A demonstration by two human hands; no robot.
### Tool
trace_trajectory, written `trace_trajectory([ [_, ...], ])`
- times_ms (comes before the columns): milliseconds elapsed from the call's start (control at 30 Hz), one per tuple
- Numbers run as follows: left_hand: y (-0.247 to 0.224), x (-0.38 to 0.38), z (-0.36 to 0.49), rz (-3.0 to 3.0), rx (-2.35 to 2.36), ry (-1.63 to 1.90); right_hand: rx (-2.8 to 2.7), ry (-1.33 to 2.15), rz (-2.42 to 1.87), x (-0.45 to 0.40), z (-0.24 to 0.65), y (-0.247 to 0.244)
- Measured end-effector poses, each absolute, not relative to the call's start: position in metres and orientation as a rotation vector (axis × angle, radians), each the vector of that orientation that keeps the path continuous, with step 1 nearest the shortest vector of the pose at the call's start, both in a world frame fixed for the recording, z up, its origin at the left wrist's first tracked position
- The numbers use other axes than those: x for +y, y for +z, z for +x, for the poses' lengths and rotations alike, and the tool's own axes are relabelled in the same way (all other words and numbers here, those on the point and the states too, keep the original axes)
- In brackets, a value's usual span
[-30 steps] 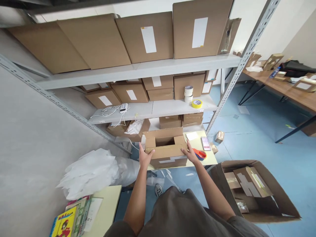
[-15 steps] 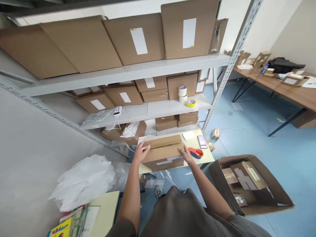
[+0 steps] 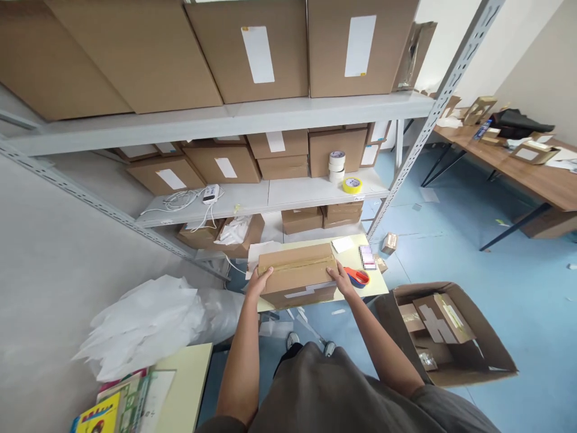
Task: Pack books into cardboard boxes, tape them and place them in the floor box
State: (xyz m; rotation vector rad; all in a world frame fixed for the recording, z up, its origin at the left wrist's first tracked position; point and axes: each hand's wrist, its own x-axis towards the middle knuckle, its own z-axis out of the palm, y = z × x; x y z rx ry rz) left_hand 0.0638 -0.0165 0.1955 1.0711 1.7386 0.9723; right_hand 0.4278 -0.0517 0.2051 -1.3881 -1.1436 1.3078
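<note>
A brown cardboard box (image 3: 298, 276) sits on a small pale-yellow table, with a strip of tape running along the seam of its top. My left hand (image 3: 258, 281) grips its left end, thumb over the top edge and the other fingers hidden against the side. At the opposite end my right hand (image 3: 341, 280) holds the box in the same way. Just beyond that hand lies a red-and-blue object (image 3: 357, 276), perhaps a tape dispenser. White paper (image 3: 342, 244) and a pinkish labelled packet (image 3: 366, 257) lie behind it on the table.
A grey metal shelf (image 3: 252, 120) full of cartons rises directly ahead, holding white tape rolls (image 3: 336, 167) and a yellow roll (image 3: 352, 184). To the right, a large open carton (image 3: 469, 376) stands on the floor. White foam sheets (image 3: 139, 325) pile up at left. A wooden desk (image 3: 532, 174) stands farther right.
The dark gap along the box's top seam has closed. My left hand has slid from the top corner down onto the left end. The camera view has shifted slightly.
</note>
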Motion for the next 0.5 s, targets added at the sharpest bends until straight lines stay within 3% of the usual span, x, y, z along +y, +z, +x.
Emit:
trace_trajectory([
  [500, 0.189, -0.017, 0.054, 1.204, 1.813, 0.801, -1.048, 1.101, -1.562, -0.058, 0.413, 0.196],
])
